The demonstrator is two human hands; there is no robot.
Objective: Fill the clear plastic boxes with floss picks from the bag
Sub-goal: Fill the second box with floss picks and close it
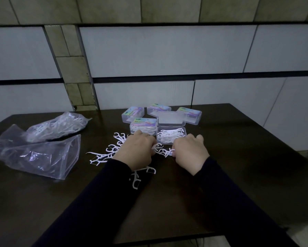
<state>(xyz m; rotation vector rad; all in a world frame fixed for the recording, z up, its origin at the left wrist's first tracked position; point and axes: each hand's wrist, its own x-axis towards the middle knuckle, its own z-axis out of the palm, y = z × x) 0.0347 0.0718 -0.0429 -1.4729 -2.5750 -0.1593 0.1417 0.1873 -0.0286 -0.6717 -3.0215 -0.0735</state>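
Head view: both hands, left hand [138, 152] and right hand [189, 153], have curled fingers pinching a small bunch of floss picks [163, 150] between them, just at 6 o'clock of the open box [171, 137], which is part-filled. Loose picks [106, 154] lie at 9 o'clock, four closed boxes [144, 124] at 12, their labels unreadable, the bag [42, 150] far at 9.

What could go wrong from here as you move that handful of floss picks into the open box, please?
The picks pinched between the left hand and right hand look tangled, so some may drop short of the open box. The left sleeve lies over loose picks and might sweep them off the table.
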